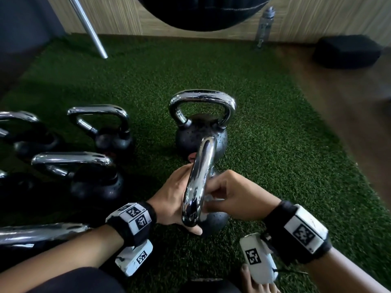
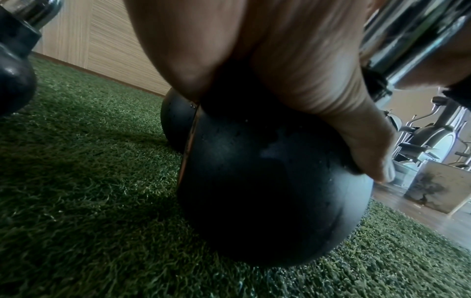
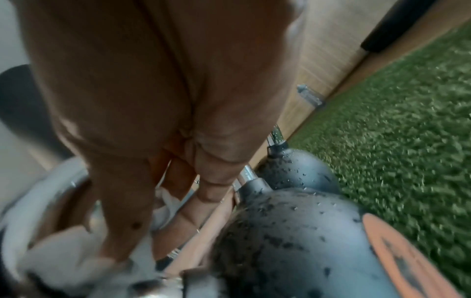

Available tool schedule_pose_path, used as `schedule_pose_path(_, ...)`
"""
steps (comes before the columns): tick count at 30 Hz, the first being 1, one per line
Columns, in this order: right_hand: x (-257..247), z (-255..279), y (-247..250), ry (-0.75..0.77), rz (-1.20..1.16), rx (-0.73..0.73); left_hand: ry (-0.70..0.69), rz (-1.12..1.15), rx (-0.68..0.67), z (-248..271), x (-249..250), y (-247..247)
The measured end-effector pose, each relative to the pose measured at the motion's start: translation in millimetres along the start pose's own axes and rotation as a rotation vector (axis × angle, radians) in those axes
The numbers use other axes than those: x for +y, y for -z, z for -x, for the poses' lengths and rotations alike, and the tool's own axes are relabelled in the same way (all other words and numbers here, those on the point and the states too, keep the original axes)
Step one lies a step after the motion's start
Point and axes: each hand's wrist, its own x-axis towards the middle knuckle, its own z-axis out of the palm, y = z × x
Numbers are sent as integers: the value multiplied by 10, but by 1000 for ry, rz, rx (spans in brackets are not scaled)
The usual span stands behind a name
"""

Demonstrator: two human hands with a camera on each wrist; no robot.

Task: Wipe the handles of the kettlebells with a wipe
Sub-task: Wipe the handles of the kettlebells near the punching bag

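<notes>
On the green turf, the near kettlebell point(image 1: 215, 223) turns its chrome handle point(image 1: 200, 176) edge-on toward me. My left hand point(image 1: 171, 197) cups the black ball point(image 2: 267, 191) from the left, with the thumb lying under the handle's near end. My right hand point(image 1: 237, 195) pinches a white wipe point(image 1: 212, 199) and presses it against the right side of the handle. In the right wrist view the wipe point(image 3: 63, 260) bunches under the fingers point(image 3: 119, 231) by the chrome. Droplets speckle the ball point(image 3: 293, 242).
A second kettlebell point(image 1: 202, 132) stands just behind, and several more point(image 1: 84, 176) crowd the left. Another chrome handle point(image 1: 42, 233) lies by my left forearm. At the back are a metal bar point(image 1: 88, 26), a water bottle point(image 1: 264, 26) and a black block point(image 1: 347, 53).
</notes>
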Motion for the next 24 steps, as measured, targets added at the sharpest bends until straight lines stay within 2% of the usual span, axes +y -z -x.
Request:
schedule_pose_path(1,15,-6,-10,-7,-2,2,-13,26,-8,-1,-8,7)
schedule_pose_path(3,70,-24,-43,1,38,16,46,39,-26,-27,-42,2)
schedule_pose_path(5,79,-15,-54,15,-64,-11,30,31,-21,-20,-40,-4)
schedule_pose_path(7,136,18,-67,-3,-298,-24,31,35,-24,12,8,18)
schedule_pose_path(10,209,59,-173,-67,-822,-28,43,26,-29,21,87,47)
schedule_pose_path(12,240,27,-234,-105,-1091,52,65,37,-41,31,110,37)
schedule_pose_path(15,239,-75,-235,-92,-1329,240,59,179,-6,2,96,31)
schedule_pose_path(18,197,-97,-248,-64,-1366,262,1,92,2,-28,-13,-14)
schedule_pose_path(20,194,-83,-262,-43,-1310,277,-4,97,16,-32,-37,-11)
schedule_pose_path(22,173,-125,-226,-3,-1204,381,-52,84,31,-34,-45,-9)
schedule_pose_path(24,153,-216,-184,39,-1072,555,-112,35,36,-30,-61,3)
